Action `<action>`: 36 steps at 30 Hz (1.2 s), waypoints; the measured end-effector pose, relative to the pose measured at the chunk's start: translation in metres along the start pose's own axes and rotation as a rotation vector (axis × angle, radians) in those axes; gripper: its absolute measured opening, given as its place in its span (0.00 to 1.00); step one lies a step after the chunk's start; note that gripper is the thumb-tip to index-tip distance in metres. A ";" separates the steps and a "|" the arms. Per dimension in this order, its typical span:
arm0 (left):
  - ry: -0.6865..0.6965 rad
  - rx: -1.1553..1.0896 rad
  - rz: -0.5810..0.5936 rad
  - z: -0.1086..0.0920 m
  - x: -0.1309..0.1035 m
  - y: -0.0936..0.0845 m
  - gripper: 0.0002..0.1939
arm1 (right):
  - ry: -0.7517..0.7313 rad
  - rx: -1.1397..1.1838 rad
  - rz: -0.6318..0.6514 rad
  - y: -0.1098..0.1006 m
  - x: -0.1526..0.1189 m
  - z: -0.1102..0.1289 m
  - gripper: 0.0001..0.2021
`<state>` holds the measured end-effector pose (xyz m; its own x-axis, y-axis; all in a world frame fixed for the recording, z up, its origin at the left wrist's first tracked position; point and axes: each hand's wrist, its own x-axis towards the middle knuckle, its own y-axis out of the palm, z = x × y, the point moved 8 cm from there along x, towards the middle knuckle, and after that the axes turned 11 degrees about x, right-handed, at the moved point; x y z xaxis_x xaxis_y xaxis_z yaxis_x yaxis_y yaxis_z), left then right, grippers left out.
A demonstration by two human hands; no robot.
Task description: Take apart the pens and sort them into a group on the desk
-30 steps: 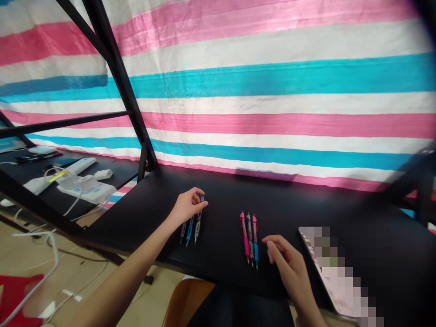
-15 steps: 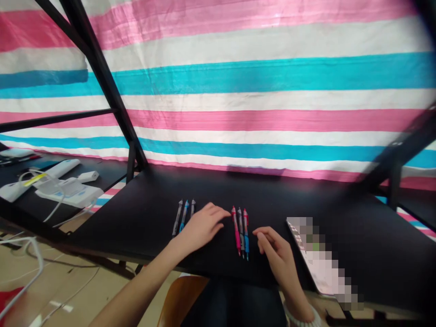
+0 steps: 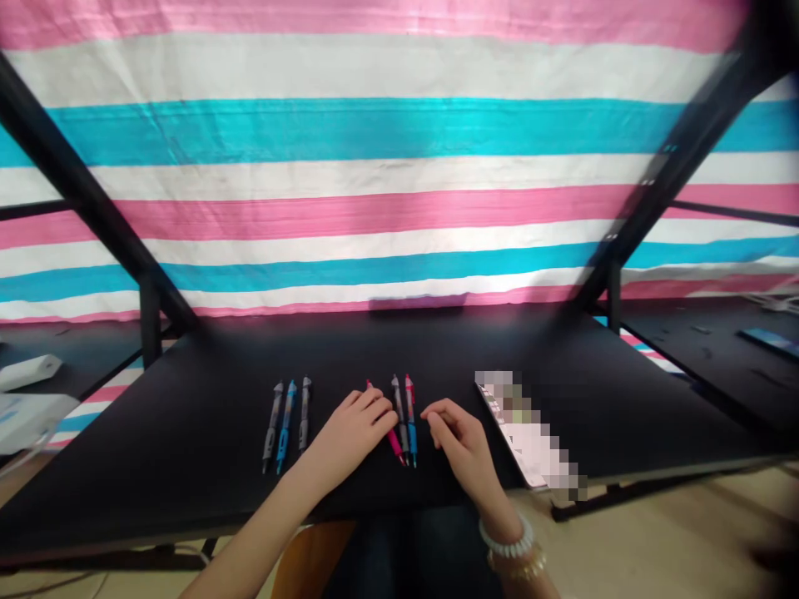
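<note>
Pink pen (image 3: 394,445) under left hand (image 3: 359,426), grip unclear; right hand (image 3: 463,441) released; other pens (image 3: 412,437) illegible.

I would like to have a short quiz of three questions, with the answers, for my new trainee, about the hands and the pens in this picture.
1. Multiple choice: which colour of pen lies partly under the left hand?
A) blue
B) grey
C) pink
2. True or false: the right hand is holding a pen.
3. Count: how many pens are in the left group on the black table?

Key:
1. C: the pink pen.
2. False: nothing shows in its fingers; it is beside the right group's blue pen, with a gap between.
3. Three.
</note>
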<state>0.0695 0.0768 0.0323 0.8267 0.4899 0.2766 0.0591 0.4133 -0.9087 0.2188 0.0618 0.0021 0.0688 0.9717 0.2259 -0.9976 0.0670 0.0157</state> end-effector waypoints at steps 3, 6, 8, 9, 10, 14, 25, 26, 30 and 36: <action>-0.002 -0.009 -0.076 0.003 -0.004 -0.008 0.08 | -0.017 -0.009 -0.031 -0.003 0.000 0.004 0.14; -0.090 -0.024 -0.220 0.009 -0.010 -0.025 0.12 | -0.071 -0.062 -0.019 -0.002 0.000 0.013 0.14; -0.143 -0.011 -0.298 0.009 -0.011 -0.035 0.16 | -0.123 -0.138 0.033 0.003 -0.001 0.018 0.13; -0.154 0.002 -0.328 0.007 -0.011 -0.039 0.17 | -0.144 -0.171 0.060 0.006 -0.001 0.019 0.13; -0.154 0.015 -0.351 0.004 -0.010 -0.042 0.19 | -0.158 -0.192 0.081 0.008 -0.001 0.019 0.14; -0.146 0.053 -0.378 -0.006 -0.002 -0.043 0.15 | -0.158 -0.184 0.059 0.006 0.001 0.013 0.15; -0.271 -0.084 -0.313 0.003 -0.002 -0.036 0.11 | -0.074 -0.054 -0.042 -0.002 0.000 0.002 0.08; -0.330 -0.156 -0.342 0.008 -0.007 -0.037 0.11 | -0.059 -0.035 -0.050 -0.003 0.001 0.000 0.08; -0.803 -0.726 -0.466 0.033 -0.037 -0.015 0.26 | -0.021 0.019 -0.064 -0.005 0.002 -0.005 0.08; -1.262 -1.435 -0.511 0.023 -0.061 0.034 0.20 | -0.014 0.031 -0.035 -0.003 0.001 -0.002 0.07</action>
<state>0.0080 0.0783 -0.0079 -0.1701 0.9854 -0.0127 0.9844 0.1693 -0.0488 0.2218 0.0633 0.0002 0.1043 0.9655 0.2387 -0.9941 0.0941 0.0540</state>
